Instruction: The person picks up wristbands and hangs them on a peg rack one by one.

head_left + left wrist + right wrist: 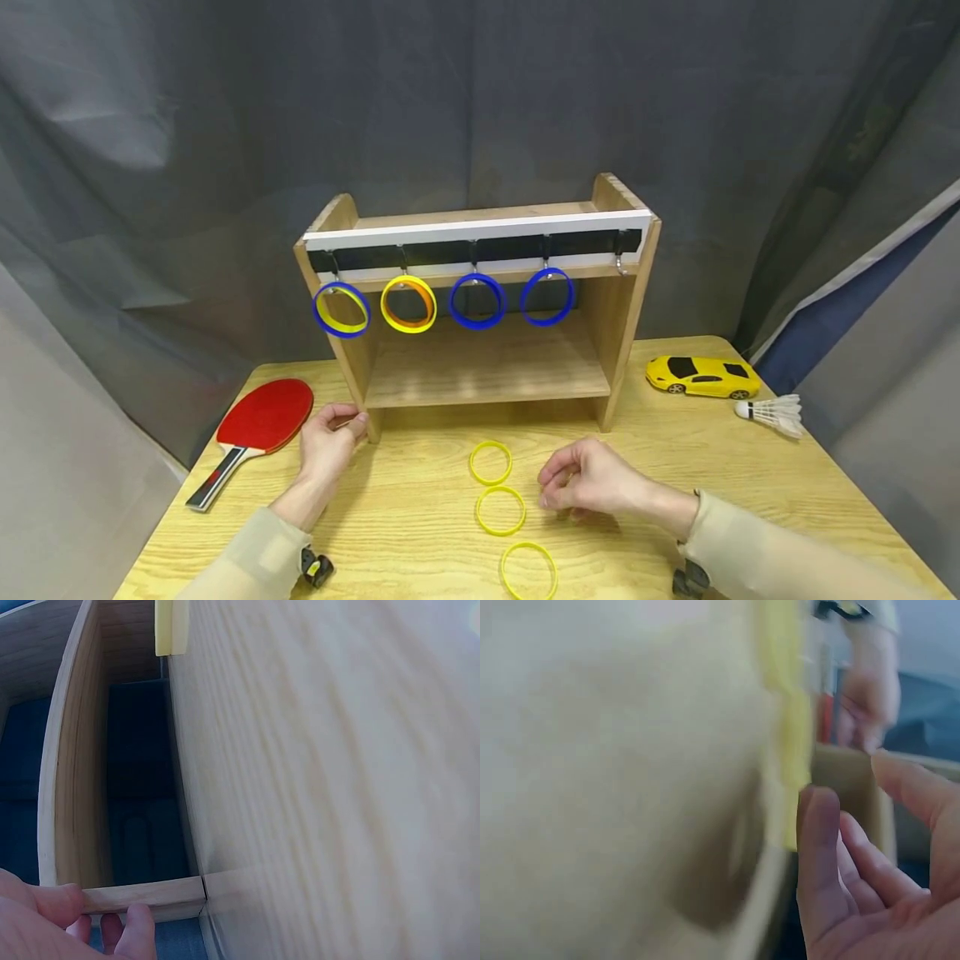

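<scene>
A small wooden shelf (487,362) stands on the table, with a row of hooks along its white and black front strip. My left hand (326,443) pinches the lower front edge of the shelf's left side panel (142,894) between thumb and fingers. Over the table, my right hand (596,479) holds nothing, its thumb and fingers apart in the right wrist view. Just left of it lie three yellow rings, the far ring (472,460), the middle ring (478,514) and the near ring (503,575).
From the hooks hang a blue-and-yellow pair of rings (315,317), a yellow ring (385,310) with an orange one, and blue rings (453,310). The rightmost hook (621,265) is bare. A red table tennis bat (266,414) lies left; a yellow toy car (703,377) and shuttlecock (771,413) lie right.
</scene>
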Demonstrator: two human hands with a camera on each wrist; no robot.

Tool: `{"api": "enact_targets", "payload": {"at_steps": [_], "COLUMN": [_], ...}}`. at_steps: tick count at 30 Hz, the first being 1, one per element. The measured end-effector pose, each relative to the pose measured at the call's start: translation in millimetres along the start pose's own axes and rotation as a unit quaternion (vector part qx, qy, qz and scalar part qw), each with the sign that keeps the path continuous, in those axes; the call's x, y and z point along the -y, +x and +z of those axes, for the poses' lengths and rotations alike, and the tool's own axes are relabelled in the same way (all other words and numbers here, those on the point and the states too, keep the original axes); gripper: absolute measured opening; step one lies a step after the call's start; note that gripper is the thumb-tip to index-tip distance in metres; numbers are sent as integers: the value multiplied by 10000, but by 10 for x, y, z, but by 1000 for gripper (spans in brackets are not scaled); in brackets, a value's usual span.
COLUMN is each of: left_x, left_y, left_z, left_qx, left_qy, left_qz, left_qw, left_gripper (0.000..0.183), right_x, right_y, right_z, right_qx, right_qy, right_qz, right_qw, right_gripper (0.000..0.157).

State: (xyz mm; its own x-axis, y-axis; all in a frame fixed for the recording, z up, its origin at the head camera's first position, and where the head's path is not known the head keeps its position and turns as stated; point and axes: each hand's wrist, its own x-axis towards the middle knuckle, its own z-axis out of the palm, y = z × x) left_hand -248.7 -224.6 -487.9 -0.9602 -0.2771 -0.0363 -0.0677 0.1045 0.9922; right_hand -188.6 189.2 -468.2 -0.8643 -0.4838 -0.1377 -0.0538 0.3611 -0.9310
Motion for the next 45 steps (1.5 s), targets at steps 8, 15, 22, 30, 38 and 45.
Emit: {"api": "enact_targets", "payload": {"at_steps": [8, 15, 22, 30, 38, 45], "left_x": [4, 20, 26, 20, 7, 14], "left_y": [6, -4, -2, -7, -17, 0], "left_z": [0, 2, -1, 3, 7, -4], "left_qx": [7, 30, 11, 10, -1, -3], "left_qy": [-26, -20, -31, -34, -66, -73], "left_qz": [12, -2, -13, 21, 19, -2], "left_qw": [10000, 10000, 10000, 10000, 10000, 10000], "left_gripper": [25, 26, 26, 25, 25, 25], "right_x": [-91, -95, -103, -101, -61, 16], "right_y": [-65, -48, -40, -47, -79, -128], "right_z": [264, 344, 369, 375, 297, 193], "right_qx": [578, 492, 419, 456, 619, 645], "right_qy": [-606, -1117, -1288, -1281, -1357, -1236], "right_qz": [-209, -533, -708, -748, -731, -676], "right_qw": [9963, 9911, 9883, 9879, 9861, 9879], "right_gripper": [19, 18, 18, 17, 18, 16]}}
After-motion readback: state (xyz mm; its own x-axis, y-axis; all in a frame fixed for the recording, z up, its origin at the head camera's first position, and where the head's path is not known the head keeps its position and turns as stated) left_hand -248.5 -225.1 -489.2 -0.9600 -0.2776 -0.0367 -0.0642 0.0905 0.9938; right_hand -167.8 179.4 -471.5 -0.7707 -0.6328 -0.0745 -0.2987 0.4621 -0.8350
